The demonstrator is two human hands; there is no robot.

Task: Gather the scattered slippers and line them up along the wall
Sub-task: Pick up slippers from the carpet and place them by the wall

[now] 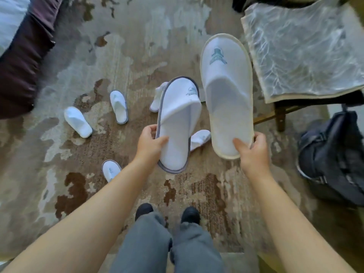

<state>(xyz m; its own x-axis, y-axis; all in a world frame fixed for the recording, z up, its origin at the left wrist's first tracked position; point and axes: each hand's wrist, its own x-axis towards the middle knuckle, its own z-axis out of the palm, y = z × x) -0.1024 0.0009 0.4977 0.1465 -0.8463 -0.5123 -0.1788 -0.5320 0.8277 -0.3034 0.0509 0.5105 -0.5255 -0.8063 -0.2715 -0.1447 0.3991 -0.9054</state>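
- Your left hand (149, 143) holds a white terry slipper with grey piping (177, 123) by its heel end, thumb on the insole and fingers (150, 129) curled round the left edge, pinching it.
- Your right hand (253, 152) holds a white terry slipper with cream piping (226, 91) the same way, thumb on the insole and fingers curled behind the right edge; both slippers hang in the air in front of you, toes pointing far.
- So two slippers are gathered and none is lined up yet; no wall shows from here, so you cannot tell where the row will go.
- Still on the mottled brown and grey carpet (137, 46) lie a plain white slipper (77, 122) at the left, a white slipper with a faint logo (119, 106) just right of it, and a grey-edged white slipper (110, 170) near your left forearm.
- Two more white slippers are partly hidden: one behind the toe of the grey-piped slipper (157, 99), one between the held pair (200, 138).
- By my reckoning you are early in the job: five remain to collect, then all need placing.
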